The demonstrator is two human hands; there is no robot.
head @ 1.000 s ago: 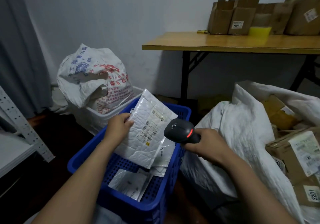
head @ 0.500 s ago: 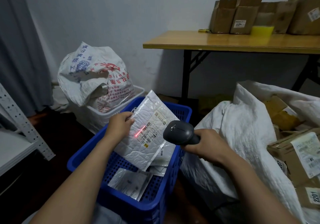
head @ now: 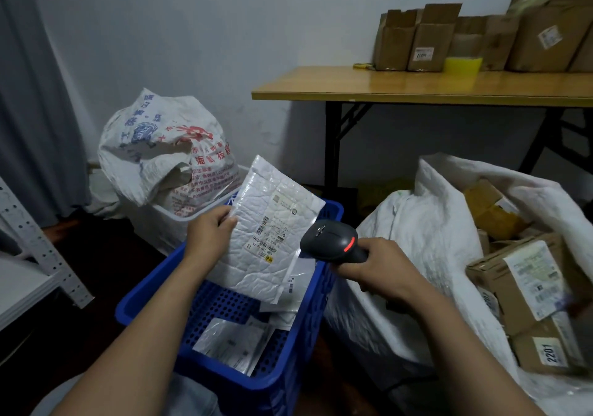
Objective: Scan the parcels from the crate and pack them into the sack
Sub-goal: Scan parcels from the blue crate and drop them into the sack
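Pale wall, a grey curtain (head: 29, 94) and a wooden counter (head: 417, 85) stacked with cardboard boxes (head: 426, 40) close off the back of the room.

At the centre, the left grip (head: 208, 234) pinches a white padded parcel (head: 272, 232) by its left long edge, thumb on the printed face and fingers curled behind it. The forearm reaches up from the lower left with the wrist nearly straight. This parcel hangs above the blue crate (head: 144, 290), tilted up so its label faces the viewer. Its long axis runs steeply up the view, the top end leaning a little right. Its skin is quilted and crinkled, with a glossy strip along the lower right side and black barcodes on the label.

Just right of it, the right grip (head: 382, 268) is wrapped round the handle of a dark scanner (head: 330, 240). The scanner's head points left at the label, and a red light glows on its back.

Flat clear-wrapped parcels (head: 231, 341) lie in the crate's bottom. To the right, beside the crate, the white sack (head: 426, 223) gapes open with labelled cartons (head: 526, 280) inside. Behind the crate a printed bag (head: 167, 146) sits in a white bin (head: 179, 216).
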